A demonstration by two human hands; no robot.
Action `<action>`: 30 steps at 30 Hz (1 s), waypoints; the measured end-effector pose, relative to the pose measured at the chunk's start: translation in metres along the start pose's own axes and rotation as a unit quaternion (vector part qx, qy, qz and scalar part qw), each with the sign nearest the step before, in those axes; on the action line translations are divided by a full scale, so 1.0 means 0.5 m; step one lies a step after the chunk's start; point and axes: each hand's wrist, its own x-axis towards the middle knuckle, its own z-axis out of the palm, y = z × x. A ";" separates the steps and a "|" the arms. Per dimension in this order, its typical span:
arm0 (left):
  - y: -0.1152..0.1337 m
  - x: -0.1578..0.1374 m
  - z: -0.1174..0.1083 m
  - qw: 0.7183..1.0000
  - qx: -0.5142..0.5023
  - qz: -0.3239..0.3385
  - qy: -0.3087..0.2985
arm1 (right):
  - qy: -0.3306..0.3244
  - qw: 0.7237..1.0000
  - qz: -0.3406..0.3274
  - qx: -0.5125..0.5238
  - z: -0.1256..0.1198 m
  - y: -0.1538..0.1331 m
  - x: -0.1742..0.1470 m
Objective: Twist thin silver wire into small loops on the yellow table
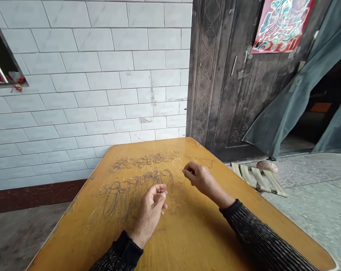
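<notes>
On the wooden table (187,233), my right hand (198,176) has its thumb and fingers pinched on a thin wire loop (177,163), whose round part stands out left of the fingertips. My left hand (152,207) hovers lower and nearer to me, fingers curled and thumb against them; whatever they pinch, if anything, is too fine to make out. Left of the hands lie two rows of coiled wire loops: a far row (142,162) and a near row (125,184) with long loose tails trailing toward me.
A few more thin wires (191,156) lie at the table's far right. Behind the table stands a white tiled wall (116,75), with a dark carved door (224,94) beside it. A low slatted stool (257,178) and a grey-green curtain (289,98) are at right.
</notes>
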 end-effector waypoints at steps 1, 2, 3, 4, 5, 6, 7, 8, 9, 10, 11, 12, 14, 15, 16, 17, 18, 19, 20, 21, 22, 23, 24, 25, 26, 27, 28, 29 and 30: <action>0.005 -0.002 0.000 1.000 -0.005 0.004 0.005 | 0.005 0.999 -0.037 0.036 0.005 -0.015 -0.015; 0.010 -0.003 0.001 1.000 -0.012 0.004 0.007 | 0.012 0.996 -0.073 0.050 0.013 -0.026 -0.030; 0.015 -0.005 0.002 1.000 -0.018 0.004 0.007 | 0.018 0.993 -0.105 0.057 0.021 -0.034 -0.043; 0.018 -0.006 0.003 1.000 -0.022 0.002 0.006 | 0.016 0.990 -0.131 0.058 0.030 -0.040 -0.055; 0.021 -0.007 0.004 1.000 -0.027 0.001 0.005 | 0.014 0.987 -0.152 0.056 0.038 -0.042 -0.064; 0.022 -0.007 0.004 1.000 -0.029 0.000 0.005 | 0.012 0.984 -0.167 0.055 0.046 -0.043 -0.070; 0.022 -0.007 0.004 1.000 -0.030 -0.002 0.006 | 0.010 0.982 -0.178 0.055 0.052 -0.043 -0.075; 0.021 -0.006 0.004 0.999 -0.030 -0.003 0.008 | 0.010 0.981 -0.185 0.057 0.056 -0.042 -0.077; 0.018 -0.005 0.003 1.000 -0.029 -0.006 0.011 | 0.014 0.980 -0.189 0.063 0.059 -0.041 -0.078; 0.016 -0.004 0.003 1.000 -0.026 -0.008 0.013 | 0.018 0.979 -0.191 0.071 0.061 -0.041 -0.078; 0.013 -0.002 0.002 1.000 -0.023 -0.009 0.015 | 0.021 0.978 -0.193 0.081 0.061 -0.041 -0.077; 0.010 -0.001 0.001 1.000 -0.021 -0.010 0.016 | 0.023 0.977 -0.194 0.091 0.061 -0.041 -0.076; 0.007 0.001 0.000 1.000 -0.022 -0.014 0.016 | 0.025 0.975 -0.191 0.110 0.060 -0.044 -0.075; 0.005 0.002 -0.001 0.999 -0.026 -0.017 0.016 | 0.025 0.975 -0.187 0.120 0.059 -0.045 -0.075; 0.005 0.003 -0.001 0.999 -0.031 -0.020 0.017 | 0.025 0.975 -0.182 0.129 0.058 -0.046 -0.075; 0.005 0.003 -0.001 0.999 -0.036 -0.022 0.017 | 0.023 0.974 -0.176 0.139 0.058 -0.047 -0.075; 0.005 0.004 -0.001 0.999 -0.041 -0.023 0.019 | 0.023 0.974 -0.171 0.149 0.057 -0.047 -0.075; 0.005 0.004 -0.001 0.999 -0.044 -0.023 0.019 | 0.023 0.973 -0.167 0.157 0.057 -0.047 -0.075; 0.006 0.004 -0.001 0.999 -0.045 -0.022 0.020 | 0.025 0.973 -0.164 0.163 0.058 -0.046 -0.075; 0.006 0.004 -0.001 0.999 -0.045 -0.022 0.019 | 0.027 0.972 -0.163 0.165 0.059 -0.045 -0.075; 0.006 0.004 -0.001 0.999 -0.044 -0.022 0.017 | 0.030 0.972 -0.162 0.166 0.060 -0.044 -0.075; 0.005 0.004 -0.002 0.999 -0.043 -0.023 0.014 | 0.034 0.972 -0.164 0.166 0.061 -0.043 -0.075; 0.004 0.004 -0.002 0.999 -0.043 -0.023 0.012 | 0.036 0.971 -0.166 0.166 0.062 -0.042 -0.074; 0.003 0.004 -0.002 0.999 -0.042 -0.022 0.009 | 0.039 0.971 -0.169 0.166 0.063 -0.041 -0.074; 0.003 0.004 -0.003 0.999 -0.040 -0.021 0.008 | 0.041 0.970 -0.171 0.165 0.063 -0.040 -0.074; 0.002 0.004 -0.003 0.999 -0.037 -0.018 0.007 | 0.042 0.970 -0.173 0.165 0.064 -0.039 -0.073; 0.002 0.003 -0.004 0.999 -0.032 -0.015 0.008 | 0.042 0.970 -0.174 0.164 0.064 -0.039 -0.072; 0.003 0.003 -0.004 1.000 -0.026 -0.012 0.010 | 0.040 0.970 -0.175 0.163 0.064 -0.038 -0.072; 0.005 0.003 -0.004 1.000 -0.019 -0.010 0.012 | 0.035 0.970 -0.177 0.161 0.064 -0.038 -0.070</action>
